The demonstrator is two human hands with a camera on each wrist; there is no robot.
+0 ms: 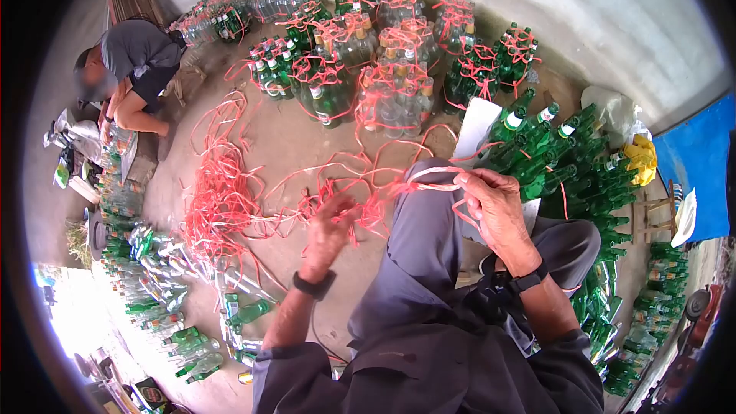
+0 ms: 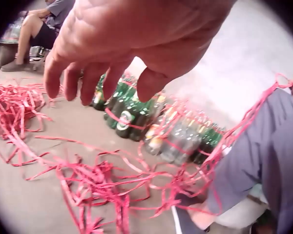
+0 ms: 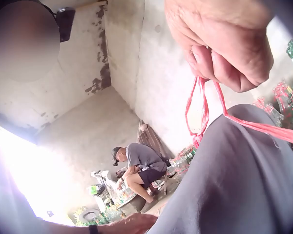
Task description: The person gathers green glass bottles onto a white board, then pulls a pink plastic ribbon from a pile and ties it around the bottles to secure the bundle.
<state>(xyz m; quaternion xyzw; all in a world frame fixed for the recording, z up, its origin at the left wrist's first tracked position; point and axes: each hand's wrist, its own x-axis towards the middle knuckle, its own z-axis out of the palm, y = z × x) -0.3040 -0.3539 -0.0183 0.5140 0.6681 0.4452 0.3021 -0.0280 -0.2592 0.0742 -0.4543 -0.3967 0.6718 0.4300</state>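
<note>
My right hand (image 1: 498, 211) grips a pink plastic twine (image 1: 433, 185) above the right knee. In the right wrist view, a loop of twine (image 3: 204, 119) hangs below the curled fingers (image 3: 223, 68), and another strand runs off over the knee. My left hand (image 1: 328, 238) hovers over the tangled twine on the floor, blurred in the head view. Its fingers (image 2: 88, 85) hang loosely and hold nothing in the left wrist view. Loose pink strands (image 2: 95, 183) spread below that hand, and a large heap of twine (image 1: 218, 203) lies to its left.
Bottle bundles tied with pink twine (image 1: 395, 96) stand along the back wall. Loose green bottles (image 1: 537, 146) crowd the right side beside a white board (image 1: 477, 129). More bottles (image 1: 165, 291) lie at left. Another person (image 1: 138, 54) bends over bottles at the far left.
</note>
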